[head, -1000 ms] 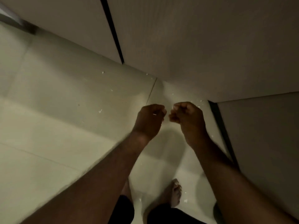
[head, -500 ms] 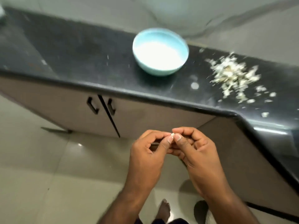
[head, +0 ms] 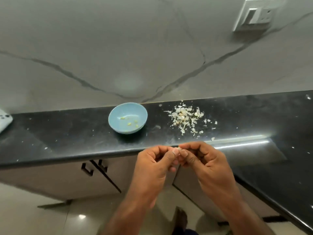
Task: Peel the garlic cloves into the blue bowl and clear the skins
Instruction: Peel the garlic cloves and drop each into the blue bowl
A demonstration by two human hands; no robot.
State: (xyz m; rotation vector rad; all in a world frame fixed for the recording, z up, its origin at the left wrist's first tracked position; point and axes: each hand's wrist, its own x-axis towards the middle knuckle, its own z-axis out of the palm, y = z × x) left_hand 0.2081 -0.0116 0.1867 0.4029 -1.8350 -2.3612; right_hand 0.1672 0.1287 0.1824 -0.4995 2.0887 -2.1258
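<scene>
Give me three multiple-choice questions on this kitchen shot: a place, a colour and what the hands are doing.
1. Where is the skin pile? A in the blue bowl B right of the bowl on the countertop C on the floor
2. Countertop colour? A white B black C brown
3. The left hand and right hand? A lie flat B lift the bowl C pinch a garlic clove
B, skins lie scattered beside the bowl; B, a dark glossy slab; C, fingers of both curl round the small pale piece.

Bare counter (head: 67, 133) left of bowl (head: 127, 117); skins (head: 184, 118) crowd right.
</scene>
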